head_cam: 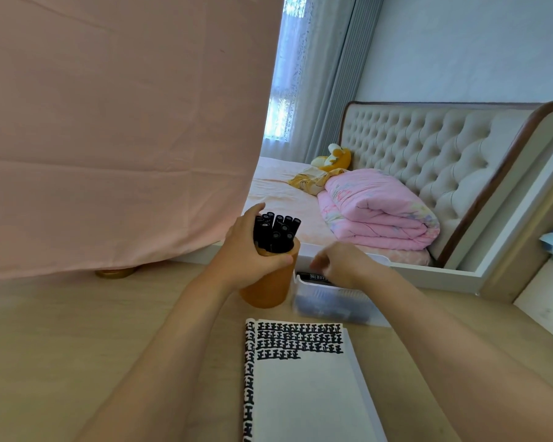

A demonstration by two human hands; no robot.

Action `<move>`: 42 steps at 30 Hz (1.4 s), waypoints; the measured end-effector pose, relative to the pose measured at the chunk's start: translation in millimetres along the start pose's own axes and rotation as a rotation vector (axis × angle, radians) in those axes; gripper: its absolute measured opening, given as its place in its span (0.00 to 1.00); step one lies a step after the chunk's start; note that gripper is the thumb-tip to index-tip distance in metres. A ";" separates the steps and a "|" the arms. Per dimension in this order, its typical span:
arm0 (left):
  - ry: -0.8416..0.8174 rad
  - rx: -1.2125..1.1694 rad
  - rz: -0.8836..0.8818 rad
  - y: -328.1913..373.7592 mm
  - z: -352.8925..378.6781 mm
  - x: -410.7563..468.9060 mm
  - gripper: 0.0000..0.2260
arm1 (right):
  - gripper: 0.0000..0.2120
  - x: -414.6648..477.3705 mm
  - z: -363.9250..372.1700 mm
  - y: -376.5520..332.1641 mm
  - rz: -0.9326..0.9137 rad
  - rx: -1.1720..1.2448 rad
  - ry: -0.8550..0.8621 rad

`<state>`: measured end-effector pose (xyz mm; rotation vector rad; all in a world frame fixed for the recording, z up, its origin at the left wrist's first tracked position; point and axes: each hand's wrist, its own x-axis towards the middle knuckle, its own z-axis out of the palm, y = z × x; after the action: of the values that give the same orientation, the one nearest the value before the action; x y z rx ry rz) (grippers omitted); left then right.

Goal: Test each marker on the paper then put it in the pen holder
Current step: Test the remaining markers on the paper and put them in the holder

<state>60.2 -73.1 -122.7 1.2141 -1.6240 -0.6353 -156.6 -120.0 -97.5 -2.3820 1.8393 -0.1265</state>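
**Many markers stand in the holder**

I see the left hand [246,250] wrapped round the orange pen holder [268,288], black markers [276,234] upright inside. The right hand [342,263] hangs blurred over the clear marker box [332,306] beside it; grip unreadable. Inked paper [303,378] lies nearer me.

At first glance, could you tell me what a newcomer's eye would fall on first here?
The pink sheet hanging at the left fills nearly half the view. In the middle, the left hand grips an orange pen holder packed with black markers, while the right hand hovers, blurred, over a clear box beside it. Nearest the camera lies the paper, its top rows crowded with black marks.
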 end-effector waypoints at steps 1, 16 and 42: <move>-0.005 -0.020 -0.002 -1.6 -0.4 -0.3 0.47 | 0.19 2.1 0.2 1.0 -0.005 -0.007 -0.007; 0.046 -0.014 -0.001 -2.3 4.3 -0.9 0.43 | 0.05 13.4 9.0 -0.7 -0.058 -0.141 -0.083; -0.014 0.580 0.538 74.0 32.4 -31.7 0.12 | 0.14 -117.6 7.5 31.1 -0.121 0.970 0.386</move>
<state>1.1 -21.3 -85.9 1.0803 -2.1119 0.1836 -215.1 -13.6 -108.2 -1.7998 1.2550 -1.2372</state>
